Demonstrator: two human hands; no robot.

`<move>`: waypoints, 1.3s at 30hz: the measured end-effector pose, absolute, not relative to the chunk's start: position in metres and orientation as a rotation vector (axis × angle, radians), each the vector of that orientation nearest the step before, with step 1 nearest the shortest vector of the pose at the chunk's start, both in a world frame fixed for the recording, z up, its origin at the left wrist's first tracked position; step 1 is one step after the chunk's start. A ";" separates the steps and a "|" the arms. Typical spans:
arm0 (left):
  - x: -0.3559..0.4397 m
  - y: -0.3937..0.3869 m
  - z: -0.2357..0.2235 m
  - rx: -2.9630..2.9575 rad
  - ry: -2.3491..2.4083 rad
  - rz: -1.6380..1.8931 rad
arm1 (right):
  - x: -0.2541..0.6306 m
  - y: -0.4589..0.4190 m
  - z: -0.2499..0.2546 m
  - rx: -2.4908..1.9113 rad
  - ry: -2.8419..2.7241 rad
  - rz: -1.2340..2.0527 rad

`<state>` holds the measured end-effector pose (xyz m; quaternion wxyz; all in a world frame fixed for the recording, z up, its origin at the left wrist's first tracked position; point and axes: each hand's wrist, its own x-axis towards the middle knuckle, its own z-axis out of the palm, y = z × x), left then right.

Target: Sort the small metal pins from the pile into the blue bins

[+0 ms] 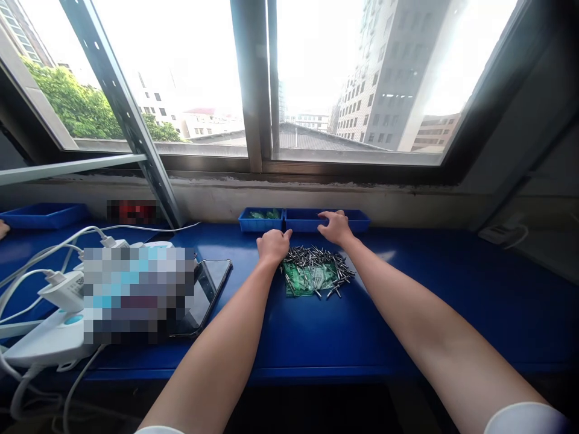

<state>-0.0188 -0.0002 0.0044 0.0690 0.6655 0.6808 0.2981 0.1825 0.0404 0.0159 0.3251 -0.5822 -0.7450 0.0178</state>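
Observation:
My left hand (273,246) is closed at the upper left edge of a pile of small metal pins (312,256). Whatever its fingers hold, if anything, is hidden. Over the front of a long blue tray (362,222) reaches my right hand (337,228), its thumb and forefinger apart and nothing clear between them. Under and among the pins lies a green-printed plastic bag (301,280). Left of the long tray, a smaller blue tray (246,224) contains green-and-clear plastic packets (271,214).
A phone (210,286) lies to the left, beside a blurred-out object and a white power strip (40,343) with plugs and cables. A metal post (156,175) rises before the window. Another blue tray (45,212) stands far left, near another person's hand (3,229).

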 end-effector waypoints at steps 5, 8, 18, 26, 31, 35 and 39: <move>-0.019 0.000 0.005 2.004 2.037 0.871 | 0.183 0.054 0.022 -1.561 -2.200 -0.039; -0.019 0.000 0.004 2.005 2.035 0.862 | 0.183 0.060 0.021 -1.596 -2.251 -0.047; -0.017 0.003 0.003 2.019 1.987 0.847 | 0.194 0.059 0.027 -1.641 -2.025 -0.141; -0.015 0.004 0.004 2.034 1.996 0.799 | 0.248 0.053 0.015 -1.911 -1.886 -0.089; -0.014 0.009 -0.001 2.165 1.876 0.734 | 0.236 0.031 0.007 -1.698 -1.707 -0.090; -0.012 0.009 -0.004 2.313 1.804 0.666 | 0.217 0.010 0.008 -1.571 -1.850 0.201; -0.009 0.007 -0.003 2.359 1.824 0.620 | 0.205 -0.004 0.006 -1.588 -2.040 0.381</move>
